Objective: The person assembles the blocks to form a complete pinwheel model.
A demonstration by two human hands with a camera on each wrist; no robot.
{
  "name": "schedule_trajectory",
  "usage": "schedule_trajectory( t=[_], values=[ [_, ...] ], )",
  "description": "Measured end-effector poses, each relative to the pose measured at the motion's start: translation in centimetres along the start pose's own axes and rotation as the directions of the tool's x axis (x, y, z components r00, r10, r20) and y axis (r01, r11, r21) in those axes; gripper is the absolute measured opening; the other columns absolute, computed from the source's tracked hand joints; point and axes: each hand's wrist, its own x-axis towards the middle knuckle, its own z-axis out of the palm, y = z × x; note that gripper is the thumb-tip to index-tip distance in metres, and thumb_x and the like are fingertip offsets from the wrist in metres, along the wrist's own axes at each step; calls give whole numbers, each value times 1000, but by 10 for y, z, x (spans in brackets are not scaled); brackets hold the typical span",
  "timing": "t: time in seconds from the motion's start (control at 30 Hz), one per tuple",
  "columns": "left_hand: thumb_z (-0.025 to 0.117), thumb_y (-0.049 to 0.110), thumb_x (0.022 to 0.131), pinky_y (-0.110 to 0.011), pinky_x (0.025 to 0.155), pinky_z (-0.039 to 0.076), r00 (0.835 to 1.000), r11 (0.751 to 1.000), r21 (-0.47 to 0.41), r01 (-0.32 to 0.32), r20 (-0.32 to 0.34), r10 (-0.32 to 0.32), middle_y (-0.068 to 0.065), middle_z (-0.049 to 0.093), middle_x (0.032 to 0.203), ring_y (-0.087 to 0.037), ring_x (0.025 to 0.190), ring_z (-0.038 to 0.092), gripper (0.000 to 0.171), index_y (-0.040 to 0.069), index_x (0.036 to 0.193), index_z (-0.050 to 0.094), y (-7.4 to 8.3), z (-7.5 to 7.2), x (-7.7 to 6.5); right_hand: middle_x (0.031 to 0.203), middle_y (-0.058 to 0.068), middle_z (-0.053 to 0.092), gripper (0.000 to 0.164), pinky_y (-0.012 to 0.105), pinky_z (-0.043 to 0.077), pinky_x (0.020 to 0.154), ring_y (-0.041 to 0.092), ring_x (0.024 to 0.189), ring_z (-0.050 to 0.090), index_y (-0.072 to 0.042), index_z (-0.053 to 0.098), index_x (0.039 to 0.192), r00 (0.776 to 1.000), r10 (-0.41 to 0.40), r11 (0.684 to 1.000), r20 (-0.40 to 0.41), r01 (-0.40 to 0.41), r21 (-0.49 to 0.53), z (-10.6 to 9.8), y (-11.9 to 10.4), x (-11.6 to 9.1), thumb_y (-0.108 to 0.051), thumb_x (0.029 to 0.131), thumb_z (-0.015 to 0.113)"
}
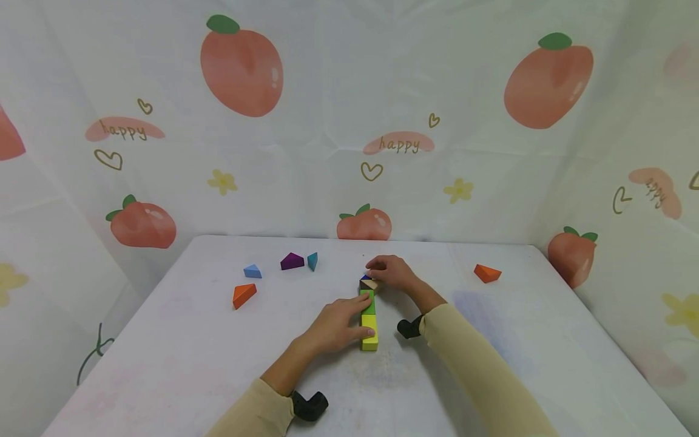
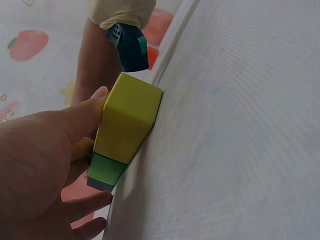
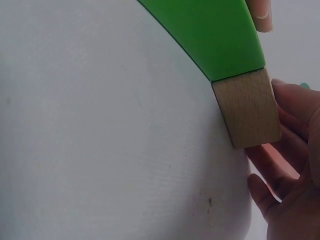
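A straight row of blocks lies on the table, pointing away from me. Nearest is a yellow block (image 1: 369,345), followed by a green block (image 1: 369,308), then a plain wooden piece (image 3: 249,110) beside a dark piece (image 2: 100,185). A blue block (image 1: 365,278) shows its tip at the far end. My left hand (image 1: 337,325) lies along the row's left side, thumb on the yellow block and a straight finger on the green one. Bent over the far end, my right hand (image 1: 394,274) holds the blue block, which its fingers partly cover; its thumb is close beside the wooden piece.
Toward the back left lie an orange block (image 1: 244,295), a light blue block (image 1: 253,271), a purple block (image 1: 292,261) and a teal block (image 1: 312,261). Another orange block (image 1: 487,274) sits at the back right. A printed curtain (image 1: 322,121) hangs behind the white table (image 1: 180,340).
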Motion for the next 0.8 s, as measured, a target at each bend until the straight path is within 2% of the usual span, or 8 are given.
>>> schedule_trajectory(
  t=[0.23,0.8],
  values=[
    [65,46,91,-50,107,34,1000,1000,7,-3,-2,3,5,36,153,-24,137,39,69,19,149,42,0,0,0,110,6,69,24,36,51,89,22,102,61,-10,70,113,1000,-21,1000,-4,21,-17,-1,1,-1,-22,93,66],
    [65,47,91,-51,107,34,1000,1000,8,-6,-3,6,4,36,154,-25,137,39,69,18,149,42,0,0,0,112,5,68,25,36,51,91,21,100,60,-10,69,114,1000,5,1000,-14,-5,3,-2,0,-5,-24,93,67]
  ],
)
